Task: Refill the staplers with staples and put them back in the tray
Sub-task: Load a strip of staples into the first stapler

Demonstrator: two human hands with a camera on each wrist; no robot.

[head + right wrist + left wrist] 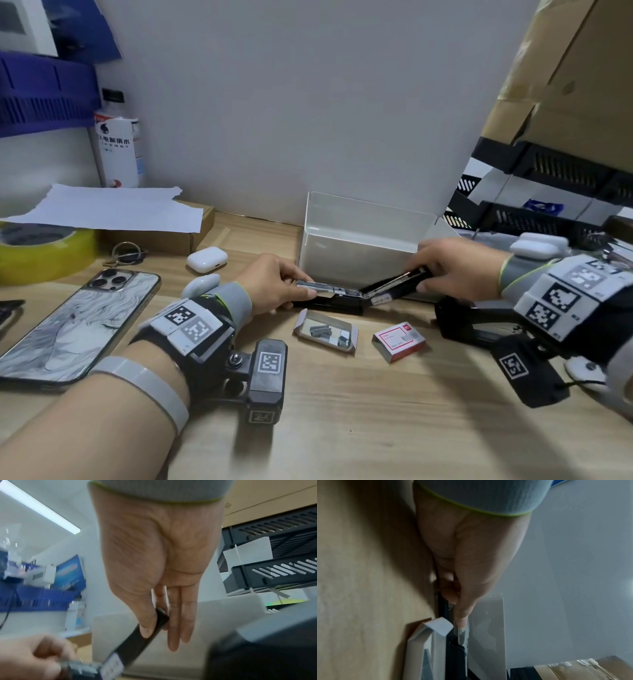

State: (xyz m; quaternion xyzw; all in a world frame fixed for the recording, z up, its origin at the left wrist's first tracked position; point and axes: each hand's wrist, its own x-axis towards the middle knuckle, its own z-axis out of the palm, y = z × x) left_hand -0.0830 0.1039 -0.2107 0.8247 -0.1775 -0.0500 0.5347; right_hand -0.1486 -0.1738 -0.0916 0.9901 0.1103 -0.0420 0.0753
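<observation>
A black stapler (pixel 329 301) lies swung open on the wooden table, just in front of the white tray (pixel 363 236). My left hand (pixel 305 286) pinches its metal staple rail (pixel 462 631) between thumb and fingers. My right hand (pixel 424 277) pinches the lifted black cover (pixel 137 642), thumb on one side and fingers behind. An opened staple box (pixel 325 330) with loose staple strips lies near the stapler, and a red staple box (pixel 399 339) sits to its right. A second black stapler (pixel 472 322) lies under my right wrist.
A phone (pixel 75 325), an earbud case (pixel 207 258), keys (pixel 126 253) and a yellow tape roll (pixel 44 253) lie at the left. A bottle (pixel 118 150) and a paper-topped cardboard box (pixel 154 233) stand behind. Black letter trays (pixel 548 192) are stacked at the right.
</observation>
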